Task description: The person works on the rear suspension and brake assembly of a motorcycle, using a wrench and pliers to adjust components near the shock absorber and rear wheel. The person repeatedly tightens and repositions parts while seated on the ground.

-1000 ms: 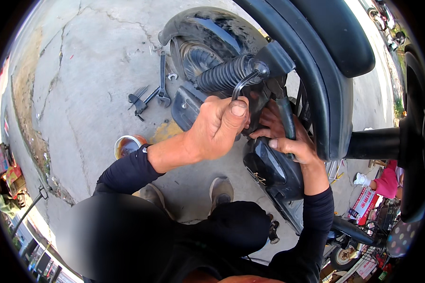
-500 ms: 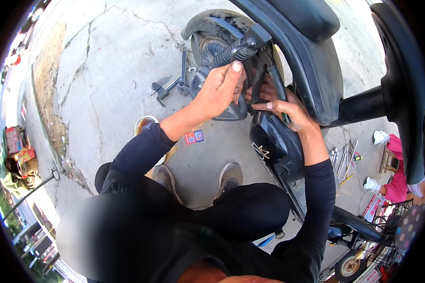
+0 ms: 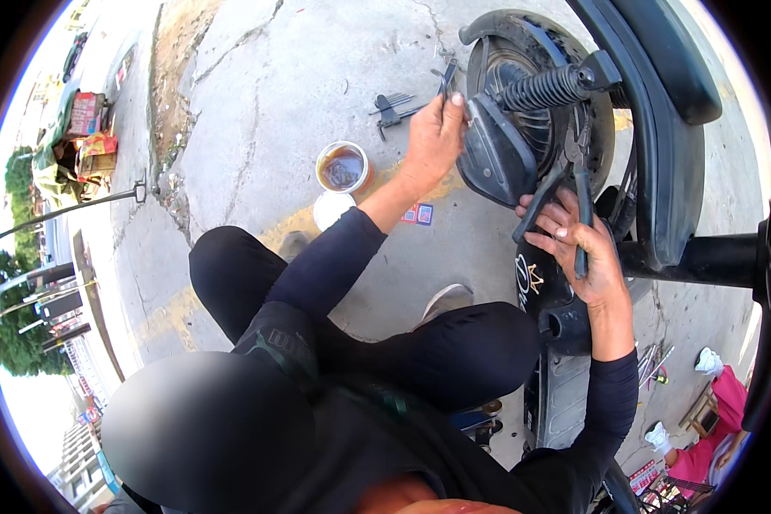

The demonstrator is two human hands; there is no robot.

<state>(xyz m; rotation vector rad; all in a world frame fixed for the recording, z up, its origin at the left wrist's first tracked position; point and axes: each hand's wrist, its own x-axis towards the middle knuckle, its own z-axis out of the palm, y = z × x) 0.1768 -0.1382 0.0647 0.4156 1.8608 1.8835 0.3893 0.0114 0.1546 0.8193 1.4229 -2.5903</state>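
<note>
My left hand (image 3: 433, 141) is closed on a thin bent metal tool (image 3: 444, 84), probably a hex key, left of the scooter's rear wheel (image 3: 598, 150) and dark side cover (image 3: 497, 163). My right hand (image 3: 578, 248) grips pliers with long dark handles (image 3: 584, 218). Their jaws reach up below the coiled shock absorber (image 3: 544, 86), in front of the wheel. The scooter's black body (image 3: 535, 274) runs down beside my right wrist.
A tub of brown grease (image 3: 343, 167), a white lid (image 3: 332, 210) and an adjustable puller-like tool (image 3: 390, 111) lie on cracked concrete (image 3: 248, 103). Loose tools (image 3: 655, 364) lie at lower right, near a person in pink trousers (image 3: 720, 403).
My left hand has pulled away leftward from the shock absorber, tool in it. The pliers' handles have spread apart in my right hand. The view has also shifted and turned.
</note>
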